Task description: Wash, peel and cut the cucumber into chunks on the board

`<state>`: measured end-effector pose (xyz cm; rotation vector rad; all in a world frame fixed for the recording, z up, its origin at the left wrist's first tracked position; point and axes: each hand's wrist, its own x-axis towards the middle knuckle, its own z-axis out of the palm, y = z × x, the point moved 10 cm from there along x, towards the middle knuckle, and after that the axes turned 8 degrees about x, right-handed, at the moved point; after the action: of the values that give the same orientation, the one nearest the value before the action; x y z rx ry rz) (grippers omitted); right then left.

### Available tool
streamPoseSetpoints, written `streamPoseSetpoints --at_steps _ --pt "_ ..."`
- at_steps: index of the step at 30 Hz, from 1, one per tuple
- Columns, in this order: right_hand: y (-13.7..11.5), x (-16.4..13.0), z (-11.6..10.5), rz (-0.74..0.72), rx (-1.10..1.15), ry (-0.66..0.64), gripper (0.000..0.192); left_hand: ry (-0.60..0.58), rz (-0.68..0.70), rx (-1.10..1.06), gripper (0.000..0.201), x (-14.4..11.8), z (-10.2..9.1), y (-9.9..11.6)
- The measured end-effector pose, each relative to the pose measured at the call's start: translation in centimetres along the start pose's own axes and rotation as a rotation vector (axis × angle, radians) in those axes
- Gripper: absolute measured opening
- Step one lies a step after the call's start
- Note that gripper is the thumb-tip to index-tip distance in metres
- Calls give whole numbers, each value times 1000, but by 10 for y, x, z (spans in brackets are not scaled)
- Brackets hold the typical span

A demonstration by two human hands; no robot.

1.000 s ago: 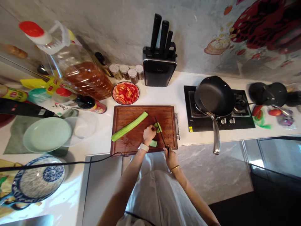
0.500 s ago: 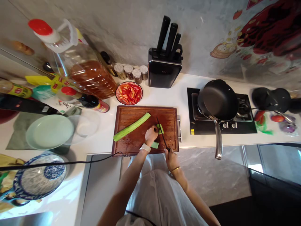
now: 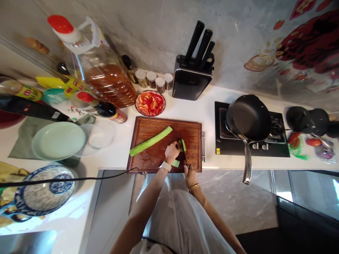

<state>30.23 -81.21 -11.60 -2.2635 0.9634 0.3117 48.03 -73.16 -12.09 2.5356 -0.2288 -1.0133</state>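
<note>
A brown wooden cutting board (image 3: pixel 150 155) lies on the white counter in front of me. My left hand (image 3: pixel 171 152) presses down on a short piece of peeled green cucumber (image 3: pixel 182 145) near the board's right side. My right hand (image 3: pixel 190 173) grips the handle of a black knife (image 3: pixel 183 152), whose blade stands on that piece right beside my left fingers. Another small cut piece (image 3: pixel 175 163) lies near the board's front edge. A long cucumber strip (image 3: pixel 150 141) rests diagonally across the board's left half.
A bowl of sliced red pepper (image 3: pixel 150 103) sits behind the board, with a knife block (image 3: pixel 189 84), spice jars and a big oil bottle (image 3: pixel 106 79). A black pan (image 3: pixel 247 117) sits on the stove at right. Plates (image 3: pixel 58 140) and a black cable (image 3: pixel 79 179) lie at left.
The camera view has shifted, so everything sits slightly further right in frame. Both hands stay at the cucumber piece, with the knife blade still on it.
</note>
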Motion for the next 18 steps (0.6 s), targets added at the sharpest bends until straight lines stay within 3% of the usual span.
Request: streamPoseSetpoints --at_steps 5,10,13,18 --pt "9 4 -17 -82 221 85 60 -28 15 -286 15 5 13 -9" --pt "14 0 -32 -60 419 27 62 -61 48 -495 24 6 22 -16" --pt "12 -4 -38 -66 467 -16 63 -25 69 -522 21 -1 13 -21" --pt "17 -13 -46 -112 384 -5 62 253 154 -327 17 -39 -26 -47"
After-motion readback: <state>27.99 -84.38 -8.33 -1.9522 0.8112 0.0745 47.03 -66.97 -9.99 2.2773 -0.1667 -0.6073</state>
